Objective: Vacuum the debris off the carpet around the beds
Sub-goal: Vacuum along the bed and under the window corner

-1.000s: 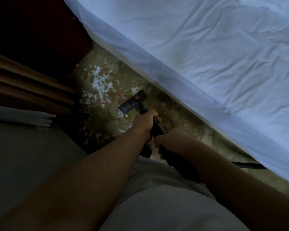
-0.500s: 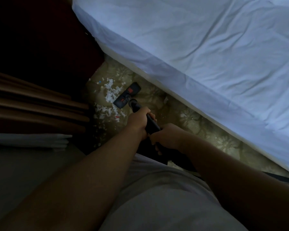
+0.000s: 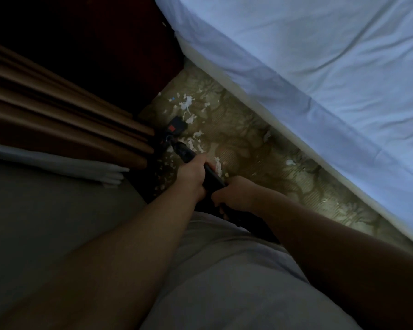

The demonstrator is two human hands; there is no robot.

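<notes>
Debris (image 3: pixel 186 104) lay as white scraps on the carpet (image 3: pixel 248 148) just beyond the grip, around the vacuum head (image 3: pixel 177 126). The left hand (image 3: pixel 192 173) wrapped the black wand (image 3: pixel 210 177); the right hand (image 3: pixel 236 194) clenched it just behind. A bed (image 3: pixel 320 67) ran right of the hands, curtain folds (image 3: pixel 57 110) left.

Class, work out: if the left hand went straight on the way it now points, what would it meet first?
Most likely the vacuum head on the carpet, just ahead of the left hand along the wand it grips; depth is unclear.
</notes>
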